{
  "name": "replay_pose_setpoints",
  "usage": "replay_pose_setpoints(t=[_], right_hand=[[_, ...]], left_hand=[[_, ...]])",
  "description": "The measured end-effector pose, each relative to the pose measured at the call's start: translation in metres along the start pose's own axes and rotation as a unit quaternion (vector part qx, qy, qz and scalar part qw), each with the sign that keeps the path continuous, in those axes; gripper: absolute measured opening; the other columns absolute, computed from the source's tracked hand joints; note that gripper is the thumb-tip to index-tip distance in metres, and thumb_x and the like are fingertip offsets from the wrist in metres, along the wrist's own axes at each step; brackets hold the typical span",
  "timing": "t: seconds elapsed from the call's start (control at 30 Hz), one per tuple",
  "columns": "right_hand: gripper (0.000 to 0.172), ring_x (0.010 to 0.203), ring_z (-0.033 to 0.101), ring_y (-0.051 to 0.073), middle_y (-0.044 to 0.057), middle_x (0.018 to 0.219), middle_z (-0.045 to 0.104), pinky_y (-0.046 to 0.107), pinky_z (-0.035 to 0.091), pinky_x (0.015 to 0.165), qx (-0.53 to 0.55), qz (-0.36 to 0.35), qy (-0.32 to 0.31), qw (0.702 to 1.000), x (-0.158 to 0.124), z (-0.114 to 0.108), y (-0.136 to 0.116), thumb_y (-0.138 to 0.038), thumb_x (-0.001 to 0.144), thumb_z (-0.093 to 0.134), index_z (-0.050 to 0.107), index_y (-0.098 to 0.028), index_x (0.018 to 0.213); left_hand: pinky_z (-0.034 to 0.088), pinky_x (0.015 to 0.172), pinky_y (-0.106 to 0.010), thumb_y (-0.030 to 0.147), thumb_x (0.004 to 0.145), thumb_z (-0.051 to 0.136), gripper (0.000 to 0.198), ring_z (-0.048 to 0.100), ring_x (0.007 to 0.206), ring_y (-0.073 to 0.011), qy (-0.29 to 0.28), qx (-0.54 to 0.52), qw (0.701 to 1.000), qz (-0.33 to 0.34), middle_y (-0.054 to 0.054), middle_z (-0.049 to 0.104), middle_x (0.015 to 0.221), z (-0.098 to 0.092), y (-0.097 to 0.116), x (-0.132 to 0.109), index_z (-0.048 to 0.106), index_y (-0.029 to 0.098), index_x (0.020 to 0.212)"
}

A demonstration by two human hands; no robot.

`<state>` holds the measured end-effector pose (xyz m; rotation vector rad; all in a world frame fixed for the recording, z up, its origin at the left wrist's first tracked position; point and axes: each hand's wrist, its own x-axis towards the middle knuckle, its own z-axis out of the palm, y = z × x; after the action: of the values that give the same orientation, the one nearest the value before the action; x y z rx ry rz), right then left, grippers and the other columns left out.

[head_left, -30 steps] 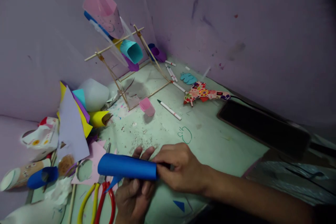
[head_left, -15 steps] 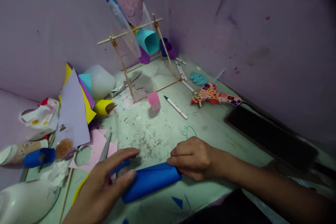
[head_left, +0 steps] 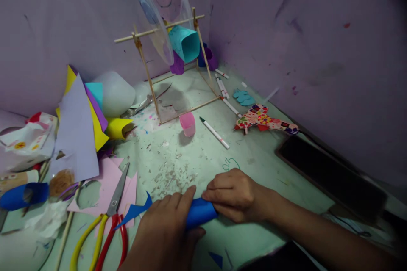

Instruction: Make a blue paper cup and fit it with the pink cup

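Observation:
A blue paper roll lies on the table between my hands. My right hand pinches its right end between thumb and fingers. Over the roll's left part curls my left hand, fingers on top and thumb on the near side, hiding that end. Beside my left wrist, scissors with one yellow and one red handle lie with blades pointing away. A jagged blue scrap rests partly across the red handle. A small blue triangle sits below the roll.
At the back stands a stick frame carrying a wheel with paper cups. A pink cup, a marker and a patterned glue gun lie beyond my hands. Right is a dark phone; left, coloured sheets and pink paper.
My left hand has moved right and closed over the blue paper roll, uncovering the scissors. My right hand keeps its grip. The view has shifted slightly.

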<state>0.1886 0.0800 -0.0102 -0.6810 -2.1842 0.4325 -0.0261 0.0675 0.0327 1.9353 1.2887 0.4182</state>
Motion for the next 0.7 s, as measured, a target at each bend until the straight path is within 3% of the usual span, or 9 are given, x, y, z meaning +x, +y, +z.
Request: replay_pose_setpoints(t=[0.13, 0.27, 0.47, 0.7], right_hand=[[0.022, 0.063, 0.063, 0.014, 0.006, 0.073, 0.069, 0.024, 0.049, 0.054, 0.007, 0.048, -0.025, 0.999, -0.001, 0.0, 0.004, -0.018, 0.085, 0.045, 0.066, -0.013, 0.089], [0.022, 0.065, 0.063, 0.014, 0.006, 0.076, 0.069, 0.024, 0.049, 0.058, 0.016, 0.089, -0.049, 0.995, 0.0, -0.001, 0.007, -0.022, 0.088, 0.046, 0.066, -0.013, 0.089], [0.019, 0.064, 0.062, 0.013, 0.006, 0.074, 0.068, 0.023, 0.048, 0.058, 0.038, 0.115, -0.052, 0.991, 0.0, 0.0, 0.006, -0.019, 0.086, 0.048, 0.066, -0.012, 0.089], [0.02, 0.073, 0.065, 0.014, 0.009, 0.085, 0.069, 0.023, 0.052, 0.063, 0.072, 0.092, -0.001, 0.993, -0.002, 0.004, 0.007, -0.015, 0.083, 0.049, 0.065, -0.013, 0.095]], left_hand=[[0.046, 0.067, -0.038, 0.037, 0.074, 0.061, 0.037, 0.063, 0.076, -0.0294, -0.05, 0.212, 0.976, 0.02, -0.01, 0.07, 0.09, 0.009, -0.003, 0.005, 0.064, 0.025, 0.109], [0.044, 0.061, -0.036, 0.035, 0.08, 0.052, 0.031, 0.061, 0.072, -0.0283, -0.094, 0.279, 0.956, 0.018, -0.011, 0.068, 0.087, 0.011, 0.003, 0.012, 0.064, 0.022, 0.106], [0.047, 0.067, -0.042, 0.033, 0.081, 0.048, 0.033, 0.062, 0.079, -0.0314, -0.143, 0.259, 0.955, -0.005, -0.015, 0.068, 0.095, 0.003, 0.01, 0.016, 0.062, 0.019, 0.108], [0.05, 0.07, -0.048, 0.034, 0.076, 0.054, 0.033, 0.065, 0.079, -0.0343, -0.117, 0.205, 0.972, -0.014, -0.015, 0.07, 0.094, 0.002, 0.014, 0.02, 0.066, 0.02, 0.104]])
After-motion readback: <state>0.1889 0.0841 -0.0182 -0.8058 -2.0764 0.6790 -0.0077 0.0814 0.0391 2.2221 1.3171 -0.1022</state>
